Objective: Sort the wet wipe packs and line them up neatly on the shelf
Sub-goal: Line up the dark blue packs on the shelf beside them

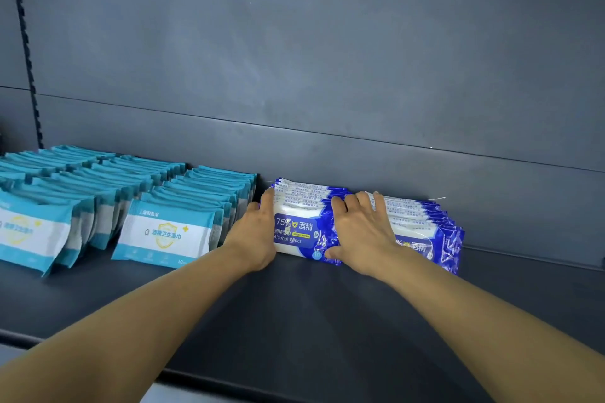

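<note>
Currently, both hands are working on the dark blue alcohol wipe packs [296,232], which are standing in two leaning rows on the dark shelf [294,311], close to the grey back panel [327,59]. The left hand [255,232] is lying flat against the left end of the first blue row, fingers straight and reaching toward the back of the row; its grip is released, pressing rather than grasping. The right hand [361,232] is resting over the junction between the first blue row and the second blue row [432,232], fingers bending over the pack tops and thumb pressing against the front lower edge; its grip is grasping the packs at that junction. Both forearms are extending over the front of the shelf.

To the left, the teal and white wipe packs [167,234] are standing in several rows, front faces leaning toward the camera. The nearest teal row is sitting just beside the left hand, apart from the blue packs.
</note>
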Motion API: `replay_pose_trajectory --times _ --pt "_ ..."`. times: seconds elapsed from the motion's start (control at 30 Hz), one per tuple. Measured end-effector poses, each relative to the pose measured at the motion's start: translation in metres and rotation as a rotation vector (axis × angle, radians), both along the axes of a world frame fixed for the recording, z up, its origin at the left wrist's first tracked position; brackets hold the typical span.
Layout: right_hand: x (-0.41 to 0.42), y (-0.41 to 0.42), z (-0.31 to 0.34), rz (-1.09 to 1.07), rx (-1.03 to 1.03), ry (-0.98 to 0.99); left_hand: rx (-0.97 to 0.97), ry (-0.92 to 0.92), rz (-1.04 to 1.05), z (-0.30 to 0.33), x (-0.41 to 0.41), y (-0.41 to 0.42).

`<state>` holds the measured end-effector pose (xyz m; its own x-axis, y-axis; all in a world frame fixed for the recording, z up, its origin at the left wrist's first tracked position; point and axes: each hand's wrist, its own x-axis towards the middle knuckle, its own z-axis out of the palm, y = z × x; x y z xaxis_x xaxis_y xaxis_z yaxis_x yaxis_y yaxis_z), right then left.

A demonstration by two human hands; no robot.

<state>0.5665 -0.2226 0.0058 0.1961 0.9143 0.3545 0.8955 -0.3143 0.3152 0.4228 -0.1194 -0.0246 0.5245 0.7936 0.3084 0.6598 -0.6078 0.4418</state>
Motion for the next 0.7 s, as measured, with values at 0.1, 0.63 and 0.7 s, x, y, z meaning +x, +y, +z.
replay_pose_trajectory --times 0.1,0.63,0.7 --pt "0.002 -0.006 0.002 0.031 0.034 0.045 0.028 0.022 0.011 0.0 -0.001 -0.002" --pt "0.079 -0.113 0.01 -0.191 0.151 0.411 0.528 0.26 -0.095 0.018 0.057 -0.085" --pt "0.084 -0.113 0.006 -0.212 0.15 0.479 0.546 0.286 -0.106 0.014 0.071 -0.09"
